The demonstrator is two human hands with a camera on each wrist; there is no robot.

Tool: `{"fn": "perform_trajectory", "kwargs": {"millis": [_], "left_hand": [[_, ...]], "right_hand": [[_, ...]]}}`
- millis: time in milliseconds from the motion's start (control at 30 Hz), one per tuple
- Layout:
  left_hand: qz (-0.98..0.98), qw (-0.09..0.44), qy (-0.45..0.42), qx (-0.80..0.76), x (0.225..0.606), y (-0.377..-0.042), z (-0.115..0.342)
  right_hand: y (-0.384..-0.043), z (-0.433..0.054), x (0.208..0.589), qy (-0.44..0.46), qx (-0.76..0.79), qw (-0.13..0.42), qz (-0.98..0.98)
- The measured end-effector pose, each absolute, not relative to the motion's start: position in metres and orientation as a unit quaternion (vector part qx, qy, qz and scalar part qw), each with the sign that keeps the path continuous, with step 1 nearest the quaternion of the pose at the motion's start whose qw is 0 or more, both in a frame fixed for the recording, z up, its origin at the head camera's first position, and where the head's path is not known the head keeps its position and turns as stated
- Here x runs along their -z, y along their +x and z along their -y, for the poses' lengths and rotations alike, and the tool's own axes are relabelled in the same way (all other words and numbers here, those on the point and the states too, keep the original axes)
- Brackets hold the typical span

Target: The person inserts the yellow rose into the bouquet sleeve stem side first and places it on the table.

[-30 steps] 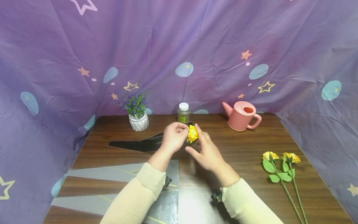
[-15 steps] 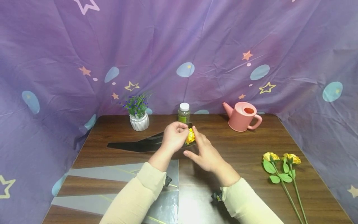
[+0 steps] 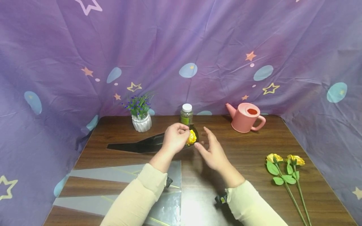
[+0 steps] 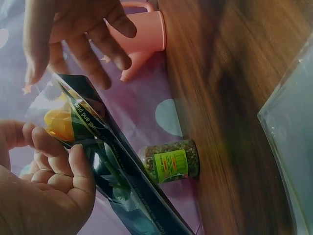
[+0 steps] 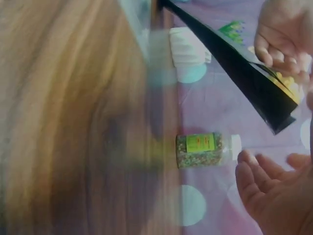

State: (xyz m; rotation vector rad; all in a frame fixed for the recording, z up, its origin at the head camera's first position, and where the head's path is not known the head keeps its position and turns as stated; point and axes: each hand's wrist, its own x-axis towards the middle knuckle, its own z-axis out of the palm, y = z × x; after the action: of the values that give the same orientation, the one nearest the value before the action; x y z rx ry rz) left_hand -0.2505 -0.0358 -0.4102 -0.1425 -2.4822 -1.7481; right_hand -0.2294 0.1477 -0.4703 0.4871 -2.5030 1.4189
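My left hand (image 3: 175, 138) pinches the open end of a black flower sleeve (image 3: 144, 146) between thumb and fingertips. The sleeve has a clear front with printed lettering along its edge, and its narrow end points left. A yellow artificial rose (image 3: 192, 137) sits inside the mouth; in the left wrist view the rose's bloom (image 4: 59, 123) shows beside the fingertips, its stem down behind the clear film. My right hand (image 3: 214, 154) is to the right of the mouth, fingers spread and holding nothing. In the right wrist view the sleeve's dark back (image 5: 239, 73) slants above the jar.
Two more yellow roses (image 3: 288, 179) lie at the right. Flat clear sleeves (image 3: 96, 174) lie at the front left. Along the back stand a white pot (image 3: 141, 123) of blue flowers, a jar (image 3: 186, 115) of granules and a pink watering can (image 3: 244, 118).
My right hand has drawn away to the right from the rose, its fingers opening. The rose has shifted slightly left into the sleeve's mouth. My left hand keeps its pinch.
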Motion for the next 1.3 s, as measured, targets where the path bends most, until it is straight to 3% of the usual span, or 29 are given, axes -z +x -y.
{"fn": "perform_trajectory", "kwargs": {"millis": [167,333,567,867,1100,1300], "left_hand": [[0.819,0.054,-0.047,0.569,0.411,-0.250,0.035],[0.832,0.066,-0.046,0.549,0.415,-0.252,0.033],[0.894,0.120,-0.081,0.424,0.421,-0.254,0.030],[0.892,0.148,-0.086,0.418,0.436,-0.257,0.041],[0.911,0.063,-0.070,0.402,0.448,-0.260,0.059],[0.914,-0.006,-0.105,0.392,0.460,-0.265,0.067]], "right_hand": [[-0.244,-0.150,0.469,0.080,-0.604,0.053,0.791],[-0.258,-0.146,0.472,0.054,-0.648,0.001,0.759],[-0.266,-0.131,0.477,0.089,-0.576,0.045,0.812],[-0.274,-0.120,0.491,0.037,-0.575,0.051,0.816],[-0.277,-0.109,0.502,0.021,-0.585,0.036,0.810],[-0.275,-0.104,0.512,0.003,-0.598,-0.024,0.801]]}}
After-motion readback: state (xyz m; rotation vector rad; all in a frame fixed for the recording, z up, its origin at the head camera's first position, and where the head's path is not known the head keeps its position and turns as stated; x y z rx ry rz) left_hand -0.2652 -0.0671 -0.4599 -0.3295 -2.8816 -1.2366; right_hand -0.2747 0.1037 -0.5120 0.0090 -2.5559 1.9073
